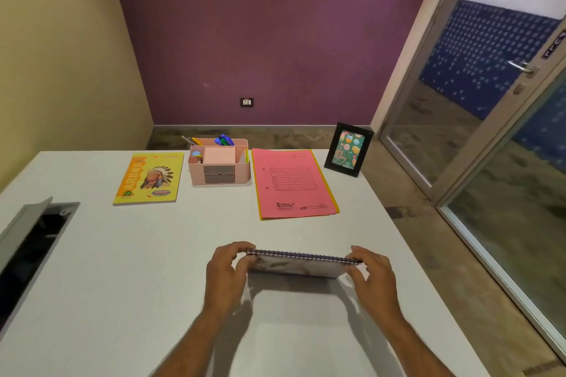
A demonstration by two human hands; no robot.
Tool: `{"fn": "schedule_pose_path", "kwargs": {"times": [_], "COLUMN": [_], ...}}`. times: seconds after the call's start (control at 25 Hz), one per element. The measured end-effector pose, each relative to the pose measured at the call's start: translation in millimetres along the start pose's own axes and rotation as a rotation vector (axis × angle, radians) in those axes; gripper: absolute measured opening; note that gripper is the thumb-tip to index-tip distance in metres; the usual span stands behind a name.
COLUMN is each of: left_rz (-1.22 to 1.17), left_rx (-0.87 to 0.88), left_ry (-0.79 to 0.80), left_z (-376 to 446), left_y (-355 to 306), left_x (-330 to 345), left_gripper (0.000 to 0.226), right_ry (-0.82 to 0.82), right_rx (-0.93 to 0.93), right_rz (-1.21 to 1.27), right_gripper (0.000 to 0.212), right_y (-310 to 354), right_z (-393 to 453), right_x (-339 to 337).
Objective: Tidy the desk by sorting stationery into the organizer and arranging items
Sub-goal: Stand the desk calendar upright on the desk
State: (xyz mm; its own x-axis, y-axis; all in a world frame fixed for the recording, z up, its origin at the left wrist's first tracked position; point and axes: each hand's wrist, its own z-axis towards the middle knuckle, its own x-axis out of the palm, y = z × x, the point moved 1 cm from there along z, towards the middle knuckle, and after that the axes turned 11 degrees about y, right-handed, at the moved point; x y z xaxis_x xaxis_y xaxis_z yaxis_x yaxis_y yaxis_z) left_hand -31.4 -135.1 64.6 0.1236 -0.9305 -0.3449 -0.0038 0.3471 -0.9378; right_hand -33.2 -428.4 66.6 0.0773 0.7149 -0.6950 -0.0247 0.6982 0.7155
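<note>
A spiral notebook point(298, 266) with a marbled cover hangs tilted above the white desk point(137, 269), spiral edge up. My left hand point(225, 272) grips its left end and my right hand point(372, 277) grips its right end. At the back of the desk stands a pink organizer point(219, 161) with pens, a blue item and a pink notepad in its compartments. A yellow notebook point(148, 179) lies to its left. A pink file folder point(294, 182) lies to its right.
A black picture frame point(349, 150) stands at the desk's back right corner. An open cable hatch point(33, 239) sits in the desk at the left. A glass door point(490, 101) and the desk's right edge are close on the right.
</note>
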Motion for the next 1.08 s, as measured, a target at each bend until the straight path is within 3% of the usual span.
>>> {"fn": "schedule_pose_path", "kwargs": {"times": [0.24, 0.6, 1.08], "left_rz": [-0.176, -0.140, -0.135], "left_rx": [-0.023, -0.069, -0.075], "left_ry": [-0.096, -0.220, -0.311], "left_z": [4.6, 14.8, 9.5], "left_y": [-8.2, 20.0, 65.0], "left_x": [-45.9, -103.5, -99.6], "left_gripper": [0.016, 0.017, 0.035], "right_ry": [0.146, 0.244, 0.107], "right_rx": [-0.077, -0.142, 0.067], "right_rz": [0.123, 0.120, 0.308], "right_gripper": [0.034, 0.019, 0.038], "right_y": [46.8, 90.9, 83.9], "right_z": [37.6, 66.6, 57.8], "right_x": [30.4, 92.7, 121.8]}}
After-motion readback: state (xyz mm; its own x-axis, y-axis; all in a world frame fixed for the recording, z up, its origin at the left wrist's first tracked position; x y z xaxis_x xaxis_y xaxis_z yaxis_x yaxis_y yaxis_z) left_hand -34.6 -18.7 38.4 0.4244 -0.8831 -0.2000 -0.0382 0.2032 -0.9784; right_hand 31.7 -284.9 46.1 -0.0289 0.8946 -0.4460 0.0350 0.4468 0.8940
